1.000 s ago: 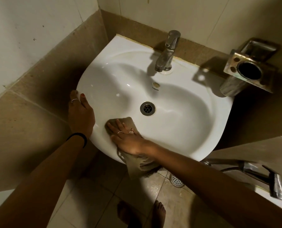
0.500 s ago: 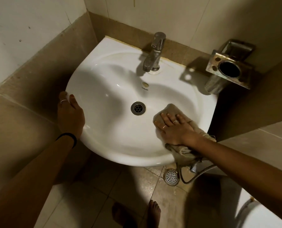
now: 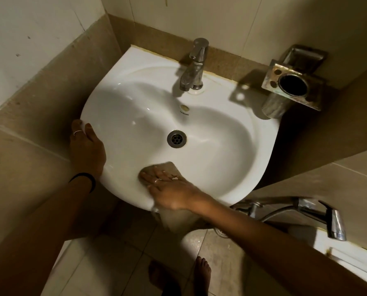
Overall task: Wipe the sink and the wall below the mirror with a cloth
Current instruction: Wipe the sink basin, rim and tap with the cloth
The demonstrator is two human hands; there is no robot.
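Where two beige-tiled walls (image 3: 39, 99) meet, I see a white sink (image 3: 238, 150) fixed in the corner, with a chrome tap (image 3: 194, 67) at its back and a drain (image 3: 176, 139) at centre. A metal holder (image 3: 293, 86) hangs on the wall to the right. The floor (image 3: 118, 263) is pale tile. Small print under the overflow hole is too blurred to read. Right hand (image 3: 169, 193), grip flat with fingers straight, presses a tan cloth (image 3: 167, 167) onto the near front rim. Left hand (image 3: 86, 148) curls over the left rim.
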